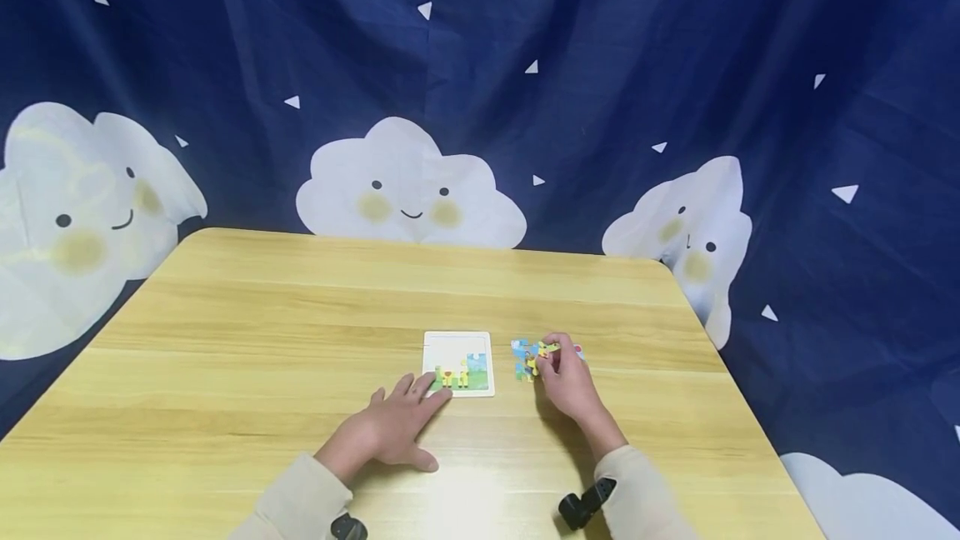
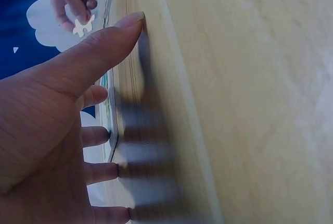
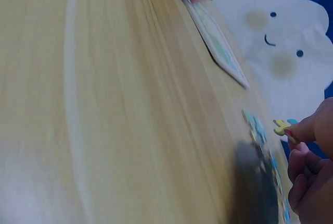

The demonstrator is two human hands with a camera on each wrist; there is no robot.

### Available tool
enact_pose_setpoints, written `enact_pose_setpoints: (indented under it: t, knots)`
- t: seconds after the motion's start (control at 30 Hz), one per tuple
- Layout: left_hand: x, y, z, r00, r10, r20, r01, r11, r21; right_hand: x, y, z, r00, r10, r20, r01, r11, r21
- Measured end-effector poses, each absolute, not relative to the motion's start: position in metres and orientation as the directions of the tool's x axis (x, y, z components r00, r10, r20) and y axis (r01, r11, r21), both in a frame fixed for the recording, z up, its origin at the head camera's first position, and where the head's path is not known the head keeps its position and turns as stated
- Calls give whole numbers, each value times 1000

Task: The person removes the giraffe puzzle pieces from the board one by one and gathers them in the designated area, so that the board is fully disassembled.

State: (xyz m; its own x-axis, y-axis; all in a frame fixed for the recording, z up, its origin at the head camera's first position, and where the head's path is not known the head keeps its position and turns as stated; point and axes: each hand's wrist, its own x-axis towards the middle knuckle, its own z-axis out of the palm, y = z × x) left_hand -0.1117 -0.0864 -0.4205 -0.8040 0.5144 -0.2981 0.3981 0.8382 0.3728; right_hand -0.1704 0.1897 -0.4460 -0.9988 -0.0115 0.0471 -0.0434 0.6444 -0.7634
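A square puzzle tray (image 1: pixel 457 345) with a white rim lies on the table, its lower part filled with joined pieces showing a yellow animal on green. My left hand (image 1: pixel 393 427) is spread flat at its lower left corner, fingertips on the rim and the table. To the right of the tray, my right hand (image 1: pixel 567 382) pinches a jigsaw piece (image 3: pixel 281 127) between thumb and fingers, raised above the loose pieces (image 3: pixel 256 129). Yellow shows on that piece in the right wrist view; a pale face of it shows in the left wrist view.
The wooden table (image 1: pixel 300 307) has rounded far corners. Loose jigsaw pieces (image 1: pixel 519 347) lie in a small cluster, partly hidden under the right hand. Behind the table hangs a dark blue curtain (image 1: pixel 480 40) with clouds. Each wrist wears a black device (image 1: pixel 585 505).
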Motion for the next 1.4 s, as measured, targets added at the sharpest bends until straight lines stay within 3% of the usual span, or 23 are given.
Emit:
enact_pose_setpoints:
  t: [0.5,0.9,1.4]
  knots:
    - [-113,-87,-421,-806,510,-300,388,839,383,-164,213,-450,-999,0,-33,23,721,-693]
    - [-113,-86,-423,-807,516,-288,398,835,380,-165,216,-453,-999,19,46,-13,793,-609]
    - [-113,-87,-423,-809,510,-294,392,839,377,-167,200,-444,-996,-15,87,-70,733,-676]
